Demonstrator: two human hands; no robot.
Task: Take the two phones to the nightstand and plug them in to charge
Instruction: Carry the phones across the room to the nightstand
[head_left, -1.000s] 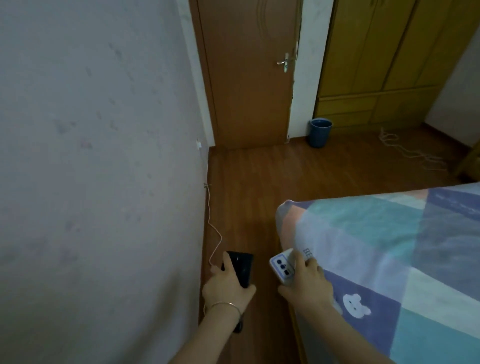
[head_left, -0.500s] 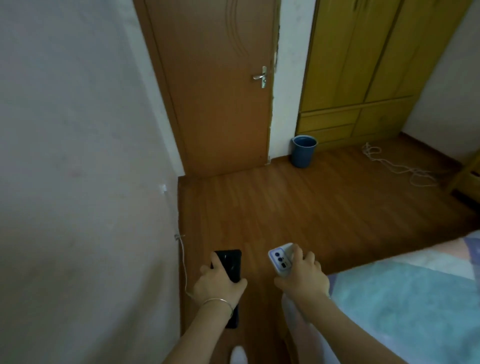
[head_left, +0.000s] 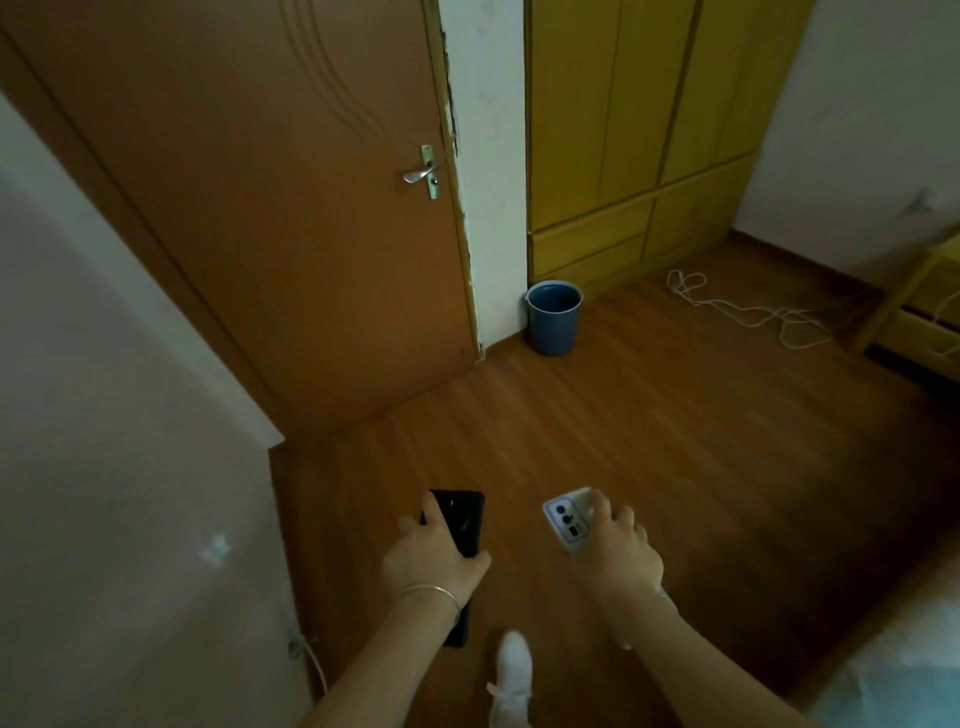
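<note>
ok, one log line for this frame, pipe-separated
phase: carrying phones | left hand: holds black phone | right hand: holds white phone | nightstand: not clearly in view | charging: not yet | floor ahead: white cable, blue bin

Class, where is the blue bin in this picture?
In the head view, the blue bin stands on the wooden floor right of centre, against the white wall strip between the brown door and the yellow wardrobe.
</note>
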